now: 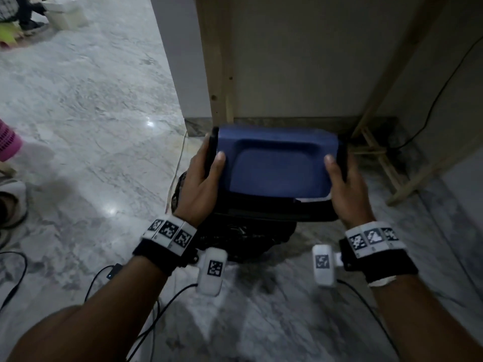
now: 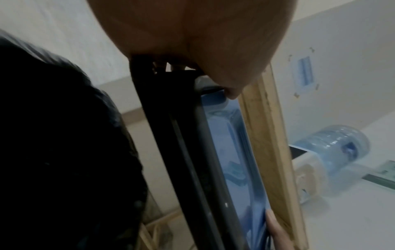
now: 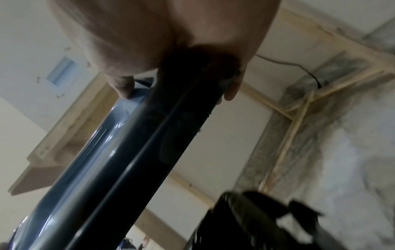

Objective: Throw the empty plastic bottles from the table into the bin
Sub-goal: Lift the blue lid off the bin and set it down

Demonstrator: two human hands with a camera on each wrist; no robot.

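Right now the bin lid point(image 1: 277, 165) is the thing in both hands, a blue panel set in a dark frame, held up off the bin point(image 1: 243, 239) and tipped so its blue face looks up at the person. Its long way runs from side to side, from one hand across to the other. The left hand point(image 1: 201, 181) grips the left short end and the right hand point(image 1: 345, 189) grips the right short end, so neither hand is nearer; they share it evenly. On each hand the thumb lies flat on the blue top and the other fingers curl round the dark edge to the back; the right wrist view shows fingers point(image 3: 233, 89) wrapped round that edge. The bin sits on the floor straight below the lid and a little toward the person, with a black bag point(image 2: 64, 152) lining it. No bottles show in any view, so no one can say whether they are inside yet or on the table. It looks like the lid has to travel straight down and a bit back to sit on the bin, or else get put aside. Round about are a marble floor point(image 1: 91, 113), a wooden frame point(image 1: 217, 61) against the wall, black cables point(image 1: 431, 100), and a big water jug point(image 2: 333, 145) on a dispenser in the left wrist view
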